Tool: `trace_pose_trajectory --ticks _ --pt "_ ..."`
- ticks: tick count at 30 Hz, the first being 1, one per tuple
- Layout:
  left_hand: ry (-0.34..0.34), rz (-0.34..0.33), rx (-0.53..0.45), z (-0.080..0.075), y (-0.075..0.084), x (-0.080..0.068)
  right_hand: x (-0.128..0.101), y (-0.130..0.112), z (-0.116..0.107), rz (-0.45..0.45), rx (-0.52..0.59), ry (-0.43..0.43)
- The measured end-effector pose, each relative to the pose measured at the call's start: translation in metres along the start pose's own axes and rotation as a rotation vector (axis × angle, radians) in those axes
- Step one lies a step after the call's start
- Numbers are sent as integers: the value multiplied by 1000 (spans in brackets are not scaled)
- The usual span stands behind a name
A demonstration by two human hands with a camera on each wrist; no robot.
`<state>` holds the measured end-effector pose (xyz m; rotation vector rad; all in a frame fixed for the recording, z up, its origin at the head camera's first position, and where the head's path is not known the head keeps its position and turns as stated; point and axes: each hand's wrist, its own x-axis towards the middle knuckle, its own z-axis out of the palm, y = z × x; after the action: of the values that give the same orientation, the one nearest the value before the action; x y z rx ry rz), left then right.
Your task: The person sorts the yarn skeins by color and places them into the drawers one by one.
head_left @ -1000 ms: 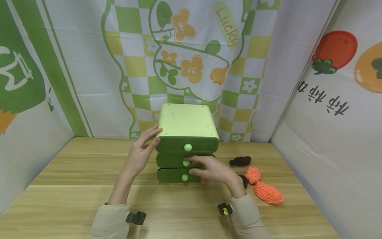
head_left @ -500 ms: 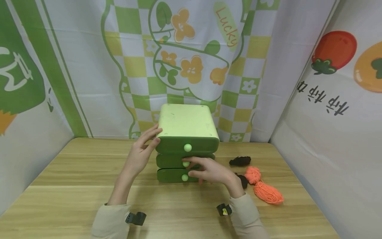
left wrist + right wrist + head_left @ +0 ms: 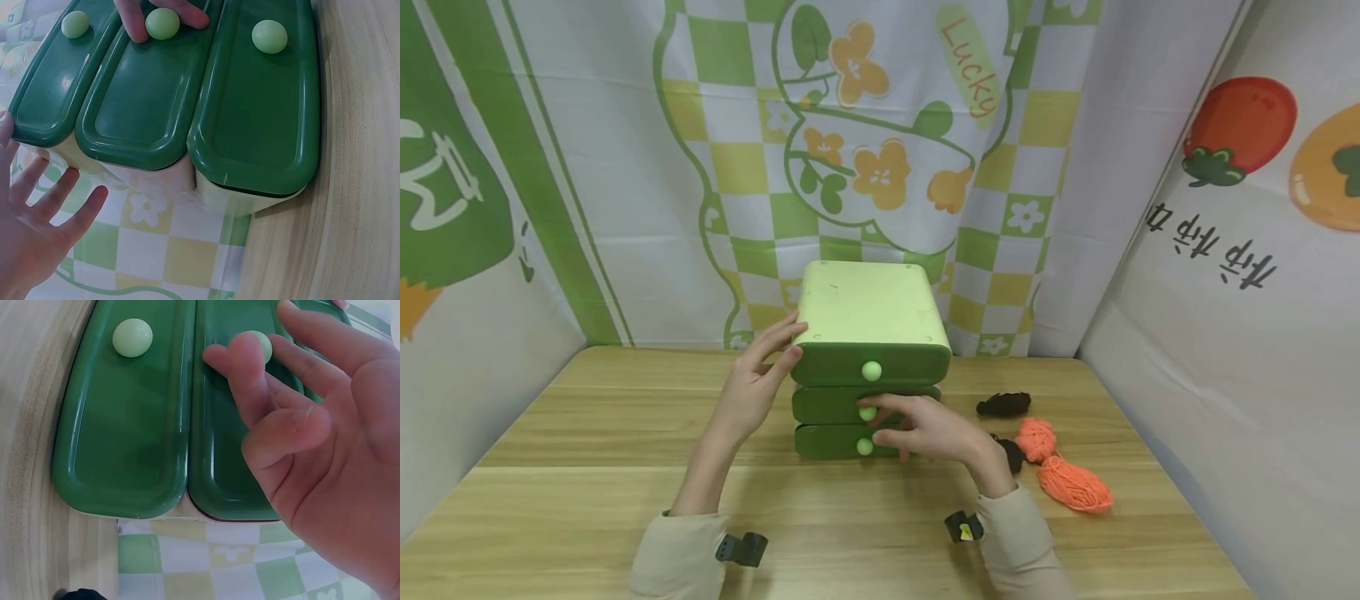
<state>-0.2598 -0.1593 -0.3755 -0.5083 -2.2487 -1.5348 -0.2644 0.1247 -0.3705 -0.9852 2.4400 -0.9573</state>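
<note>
Right grip slightly lower now

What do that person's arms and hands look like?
The left hand and right hand are bare: no gloves. Plain beige sleeves stop before the wrists. A small black gadget sits beside each sleeve's end, and the right gadget has a yellow patch.

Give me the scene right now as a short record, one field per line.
Cabinet: light green, on the table
Drawers: three, stacked, dark green fronts; none pulled far out
Left hand: fingers spread, touching the cabinet's upper left
Right hand: fingers on both sides of the middle knob
Free knobs: top knob, bottom knob
Orange yarn: two bundles, side by side, right of the cabinet
Black bundles: two, near the orange yarn; one partly behind the right wrist
</note>
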Motion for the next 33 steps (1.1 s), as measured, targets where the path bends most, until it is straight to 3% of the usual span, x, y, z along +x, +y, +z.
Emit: trace_pose_trajectory --ticks 8,17,27,33 --pt "3 -6 -1 -2 4 1 -2 -5 -3 -3 -19 -15" --pt "-16 -28 14 -6 33 -4 -6 -12 -8 -23 -20 -62" --pt "-7 -12 2 -2 5 0 -12 -15 -5 -50 -12 -64" --pt "-7 -27 -14 0 12 -2 -17 -13 1 -48 -7 -35"
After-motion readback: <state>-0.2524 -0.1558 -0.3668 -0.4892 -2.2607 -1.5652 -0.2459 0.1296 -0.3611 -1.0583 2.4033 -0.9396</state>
